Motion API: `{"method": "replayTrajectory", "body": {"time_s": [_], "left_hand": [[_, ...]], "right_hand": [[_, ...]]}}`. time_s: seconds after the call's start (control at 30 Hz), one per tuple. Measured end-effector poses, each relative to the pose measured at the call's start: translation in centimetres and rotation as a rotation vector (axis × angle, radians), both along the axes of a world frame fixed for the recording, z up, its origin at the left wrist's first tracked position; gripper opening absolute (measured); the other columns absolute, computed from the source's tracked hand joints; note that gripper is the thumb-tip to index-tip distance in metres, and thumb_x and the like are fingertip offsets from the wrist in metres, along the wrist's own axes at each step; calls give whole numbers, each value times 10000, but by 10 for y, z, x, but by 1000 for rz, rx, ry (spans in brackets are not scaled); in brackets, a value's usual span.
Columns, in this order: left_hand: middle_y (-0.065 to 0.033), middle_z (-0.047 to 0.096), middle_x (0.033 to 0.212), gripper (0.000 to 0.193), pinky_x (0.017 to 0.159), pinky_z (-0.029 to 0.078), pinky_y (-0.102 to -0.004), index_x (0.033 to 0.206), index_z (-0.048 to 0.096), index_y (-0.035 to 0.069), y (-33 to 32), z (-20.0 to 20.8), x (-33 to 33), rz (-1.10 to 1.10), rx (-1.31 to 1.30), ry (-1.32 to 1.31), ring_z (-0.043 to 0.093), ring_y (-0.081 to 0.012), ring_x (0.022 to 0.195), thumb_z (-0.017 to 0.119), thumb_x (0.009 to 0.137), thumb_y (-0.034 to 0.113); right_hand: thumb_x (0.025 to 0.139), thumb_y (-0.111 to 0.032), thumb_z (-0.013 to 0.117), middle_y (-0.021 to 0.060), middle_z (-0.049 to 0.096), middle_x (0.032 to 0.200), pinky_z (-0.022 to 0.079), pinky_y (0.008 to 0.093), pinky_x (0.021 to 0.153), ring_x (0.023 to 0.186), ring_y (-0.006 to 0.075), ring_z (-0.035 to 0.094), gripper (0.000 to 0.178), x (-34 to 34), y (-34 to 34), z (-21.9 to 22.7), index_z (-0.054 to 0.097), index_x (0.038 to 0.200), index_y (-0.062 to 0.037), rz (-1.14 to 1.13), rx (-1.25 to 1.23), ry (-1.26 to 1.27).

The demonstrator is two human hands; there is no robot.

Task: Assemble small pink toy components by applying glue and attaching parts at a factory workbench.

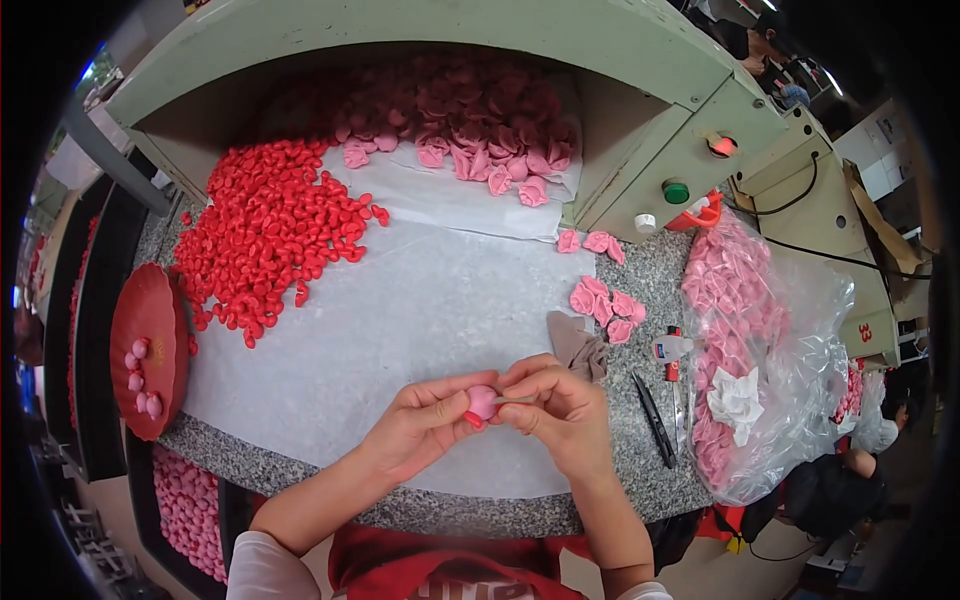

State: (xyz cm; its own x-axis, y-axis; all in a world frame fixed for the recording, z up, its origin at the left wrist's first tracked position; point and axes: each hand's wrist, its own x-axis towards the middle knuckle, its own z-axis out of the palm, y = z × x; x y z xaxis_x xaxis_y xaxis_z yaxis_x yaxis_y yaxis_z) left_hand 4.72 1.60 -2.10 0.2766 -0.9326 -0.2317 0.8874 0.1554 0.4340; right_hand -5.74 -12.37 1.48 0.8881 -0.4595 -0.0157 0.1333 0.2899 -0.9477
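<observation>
Both my hands meet over the near part of a white sheet (400,310) on a speckled stone counter. My left hand (425,420) and my right hand (555,405) together pinch a small pink petal piece wrapped around a red core (481,403). A big heap of small red pieces (270,235) lies at the far left of the sheet. A pile of pink petals (470,120) fills the back under a pale green housing. A few loose pink petals (603,302) lie just right of the sheet.
A red oval tray (150,350) with a few pink buds hangs at the left edge. A clear bag of pink petals (750,340) lies on the right. Black tweezers (655,420), a small glue bottle (672,347) and a brown cloth (580,345) sit by my right hand. The housing has red and green buttons.
</observation>
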Motion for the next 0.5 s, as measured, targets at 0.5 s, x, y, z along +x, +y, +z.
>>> {"method": "replayTrajectory", "body": {"time_s": [0.5], "left_hand": [[-160,587,1092,366,880,458,-360,1192,497,-41,-3,4,-7,66,126,-244,574,-230,996,559,859,97]], "right_hand": [[767,44,640,30,575,745,426,185,470,560,57,519,101,-4,-23,-3,593,845,0,-360,-358,110]]}}
